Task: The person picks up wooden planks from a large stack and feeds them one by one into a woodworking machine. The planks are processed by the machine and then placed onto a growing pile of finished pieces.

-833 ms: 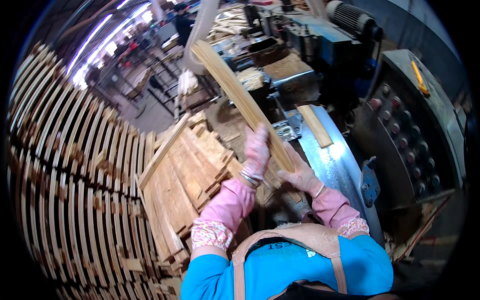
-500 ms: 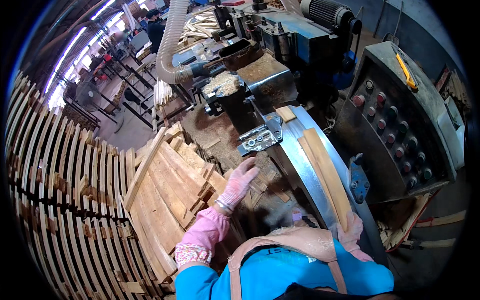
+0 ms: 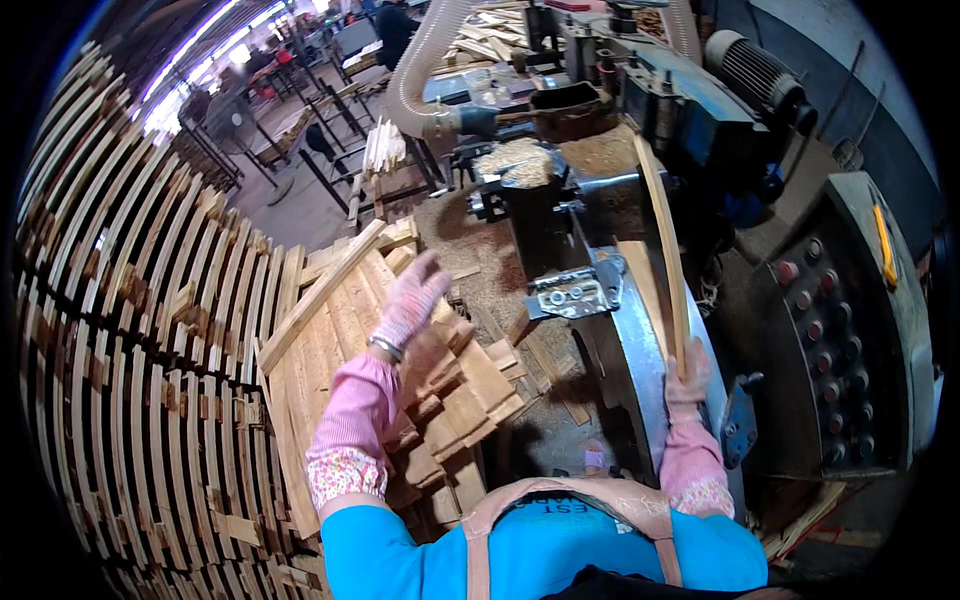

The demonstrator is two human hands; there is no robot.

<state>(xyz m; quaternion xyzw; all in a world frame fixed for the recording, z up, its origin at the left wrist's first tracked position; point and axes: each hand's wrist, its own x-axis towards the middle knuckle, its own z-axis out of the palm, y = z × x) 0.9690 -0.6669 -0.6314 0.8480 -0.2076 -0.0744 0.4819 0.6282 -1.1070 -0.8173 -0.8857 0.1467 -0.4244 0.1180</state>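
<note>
My left hand (image 3: 410, 308), in a pinkish glove, is raised over the pile of pale boards (image 3: 345, 315) with its fingers stretched and nothing in them. The glove is slightly blurred. On the right, my right hand (image 3: 687, 380) is closed round the near end of a long, narrow, slightly curved wooden strip (image 3: 662, 225). That strip is tilted, its far end reaching toward the machine's head. Beside it a second curved wooden piece (image 3: 642, 290) lies on the shiny curved metal bed (image 3: 640, 365). Whether my right hand also touches this second piece I cannot tell.
A metal clamp plate (image 3: 572, 293) sits at the bed's left edge, a blue bracket (image 3: 740, 420) at its right. Further right stands a control panel (image 3: 815, 300) with several buttons and a yellow cutter (image 3: 885, 245). Tall stacks of curved slats (image 3: 130, 300) line the left.
My left hand has moved left, over the board pile. My right hand has moved forward, and one strip is now lifted and separated from the piece beside it. The view has shifted.
</note>
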